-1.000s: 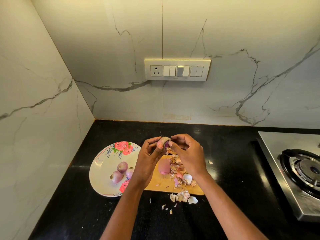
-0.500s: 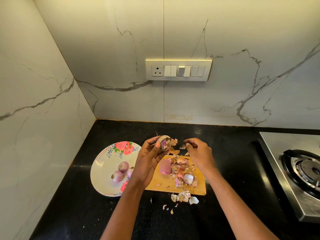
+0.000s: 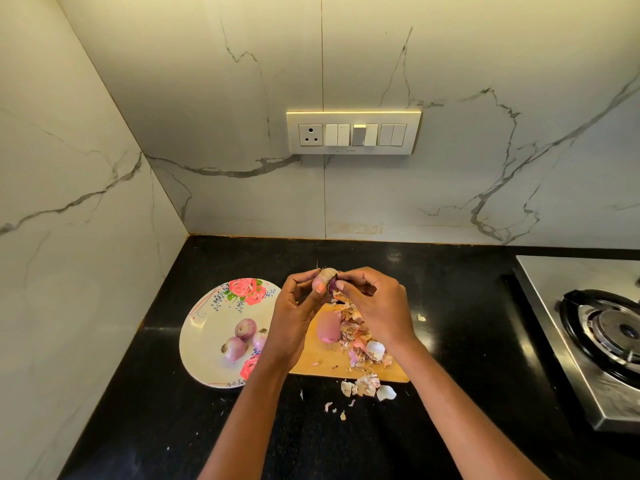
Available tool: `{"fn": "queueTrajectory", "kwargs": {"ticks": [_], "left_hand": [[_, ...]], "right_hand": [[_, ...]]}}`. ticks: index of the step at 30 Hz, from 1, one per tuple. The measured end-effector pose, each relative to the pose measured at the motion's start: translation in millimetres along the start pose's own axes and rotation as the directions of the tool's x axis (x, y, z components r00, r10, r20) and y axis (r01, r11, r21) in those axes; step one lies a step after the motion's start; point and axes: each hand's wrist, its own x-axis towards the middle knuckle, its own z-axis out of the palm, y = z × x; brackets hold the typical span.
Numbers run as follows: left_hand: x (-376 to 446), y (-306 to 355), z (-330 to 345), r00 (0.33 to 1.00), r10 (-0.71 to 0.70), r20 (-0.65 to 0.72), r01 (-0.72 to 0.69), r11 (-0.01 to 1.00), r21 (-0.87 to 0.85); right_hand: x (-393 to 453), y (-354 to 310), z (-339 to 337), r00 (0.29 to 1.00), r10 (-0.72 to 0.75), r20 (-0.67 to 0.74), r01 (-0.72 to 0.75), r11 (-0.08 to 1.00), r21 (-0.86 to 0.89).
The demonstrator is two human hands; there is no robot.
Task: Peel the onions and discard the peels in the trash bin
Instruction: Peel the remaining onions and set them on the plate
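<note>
Toward the counter's left edge, your round white plate with pink roses (image 3: pixel 207 327) carried three small unpeeled purple onions (image 3: pixel 245 328). Just right of it, your left hand (image 3: pixel 294 313) gripped a small partly peeled onion (image 3: pixel 323 276) above the rectangular wooden cutting board (image 3: pixel 322 362), while your right hand (image 3: pixel 377 306) pinched its purple skin. On that board lay a peeled pink onion (image 3: pixel 329 326) beside a heap of papery peels (image 3: pixel 360 337); more peels (image 3: pixel 367 388) lay off its near edge. At the counter's right edge sat a steel gas stove (image 3: pixel 588 327).

Glossy black stone counter (image 3: pixel 173 410) under the hands; matt wooden board (image 3: pixel 322 362) below them; papery dry peels (image 3: pixel 360 341); brushed steel stove (image 3: pixel 554 306) far right.
</note>
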Motion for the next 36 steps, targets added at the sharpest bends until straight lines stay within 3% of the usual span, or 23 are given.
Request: {"fn": "queueTrajectory", "kwargs": {"ticks": [9,16,24,36], "left_hand": [[-2.8,-2.6,-1.4,1.000,-0.007,0.008,0.007,1.000,-0.027],[-3.4,1.8,-1.5,1.000,0.025,0.005,-0.025,1.000,-0.016],[-3.3,-3.6,-2.5,1.000,0.015,0.015,-0.015,1.000,-0.014],[-6.0,-12.3,-3.7,0.999,0.036,-0.015,-0.035,0.997,0.062]], "right_hand": [[-2.6,0.8,7.8,0.998,0.012,-0.063,-0.014,1.000,-0.027],[-0.8,-1.1,2.2,1.000,0.027,0.012,-0.028,0.999,0.035],[-7.5,-1.0,4.0,0.999,0.020,-0.031,-0.019,0.999,0.047],[-8.8,-2.7,10.4,0.999,-0.030,-0.037,0.025,0.993,-0.119]]}}
